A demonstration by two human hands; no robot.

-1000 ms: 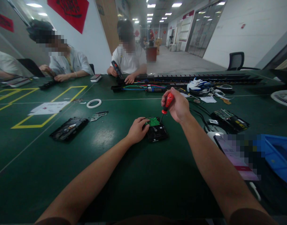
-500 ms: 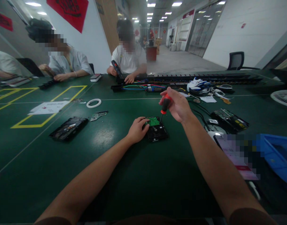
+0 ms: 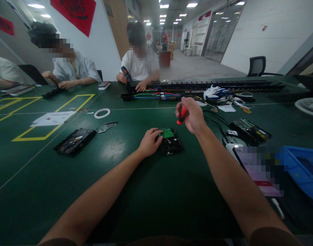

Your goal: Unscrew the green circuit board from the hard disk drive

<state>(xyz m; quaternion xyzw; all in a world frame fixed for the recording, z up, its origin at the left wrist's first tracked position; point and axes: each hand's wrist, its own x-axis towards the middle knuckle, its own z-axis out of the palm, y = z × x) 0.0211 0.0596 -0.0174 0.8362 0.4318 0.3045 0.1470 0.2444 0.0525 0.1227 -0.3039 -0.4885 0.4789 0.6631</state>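
Note:
In front of me on the green table lies a black hard drive [image 3: 171, 147] with a green circuit board [image 3: 168, 133] on its far half. My left hand [image 3: 149, 142] grips the drive at its left edge, its fingertips reaching onto the board. A red and black screwdriver [image 3: 182, 113] is held in the closed fingers of my right hand [image 3: 194, 117]. The screwdriver leans, its shaft pointing down to the board's right edge. Whether the tip sits in a screw is too small to tell.
To the left are a black casing [image 3: 75, 140], a loose circuit board [image 3: 107, 127] and a white ring [image 3: 102, 113]. On the right lie another opened device [image 3: 251, 131], a phone-like screen [image 3: 258, 171] and a blue bin [image 3: 303, 171]. Across the table a co-worker [image 3: 139, 66] handles a power tool.
My right hand has shifted and turned slightly on the screwdriver, and the handle leans more to the right. My left hand and the hard drive stay in place.

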